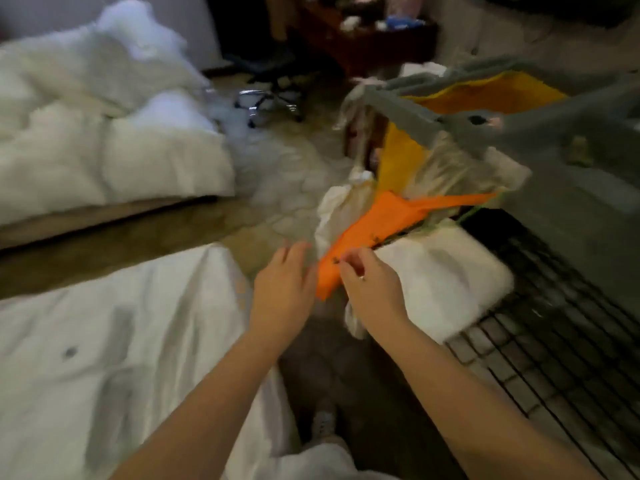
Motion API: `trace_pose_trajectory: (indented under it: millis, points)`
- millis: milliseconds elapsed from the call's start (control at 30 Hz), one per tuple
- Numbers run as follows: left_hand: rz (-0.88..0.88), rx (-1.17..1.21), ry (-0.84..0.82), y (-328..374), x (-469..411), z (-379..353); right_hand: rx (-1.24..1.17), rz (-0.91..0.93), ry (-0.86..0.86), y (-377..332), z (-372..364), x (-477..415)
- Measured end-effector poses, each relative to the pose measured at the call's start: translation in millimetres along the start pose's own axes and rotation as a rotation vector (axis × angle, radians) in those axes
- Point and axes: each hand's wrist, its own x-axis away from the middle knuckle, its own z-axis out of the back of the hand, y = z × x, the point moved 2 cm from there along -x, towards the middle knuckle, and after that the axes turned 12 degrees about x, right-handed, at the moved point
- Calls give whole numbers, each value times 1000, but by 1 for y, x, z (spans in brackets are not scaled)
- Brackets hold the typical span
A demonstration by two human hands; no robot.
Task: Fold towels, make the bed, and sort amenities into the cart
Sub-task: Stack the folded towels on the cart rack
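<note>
In the lower left of the frame, a person is standing beside a bed [121,341] whose white sheet is lying creased. At centre frame both bare arms are reaching toward the cart [571,188]. The left hand [282,289] is hovering flat just beside the near end of an orange cloth [374,223], fingers straight and holding nothing. The right hand [372,285] is curling thumb and forefinger onto that cloth's edge in what looks like a pinch, though blur is softening the detail. The cloth is lying across a folded white towel [443,271] on the cart's wire shelf [540,341], its far end trailing toward the yellow bag [491,95] at upper right. The step in hand is looking like sorting linen at the cart, with bed-making not yet done. The next move is likely calling for a firm two-hand hold to lift the cloth free without dragging the towel off. In the upper left a far bed [104,150] is lying under a rumpled duvet, and a chair [273,98] is standing beyond.
</note>
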Motion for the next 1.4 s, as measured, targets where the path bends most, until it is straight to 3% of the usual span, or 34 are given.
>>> trace_pose_trajectory:
  millis: [300, 467, 600, 767, 1000, 1233, 1333, 1400]
  points:
    - [489, -116, 585, -135, 114, 134, 100, 492, -436, -141, -146, 31]
    - [790, -112, 843, -240, 195, 165, 178, 641, -654, -180, -258, 52]
    - [1020, -56, 856, -314, 234, 160, 260, 664, -817, -187, -351, 63]
    - [1211, 199, 924, -393, 261, 133, 399, 645, -948, -178, -461, 68]
    - [1221, 781, 1218, -440, 270, 114, 399, 391, -1165, -165, -530, 57]
    - [1150, 910, 1357, -452, 263, 123, 327, 270, -1349, -177, -549, 49]
    - [1129, 1044, 1505, -449, 266, 124, 338, 212, -1467, -186, -536, 61]
    - [1105, 1065, 1509, -442, 268, 129, 382, 169, -1496, -184, -524, 63]
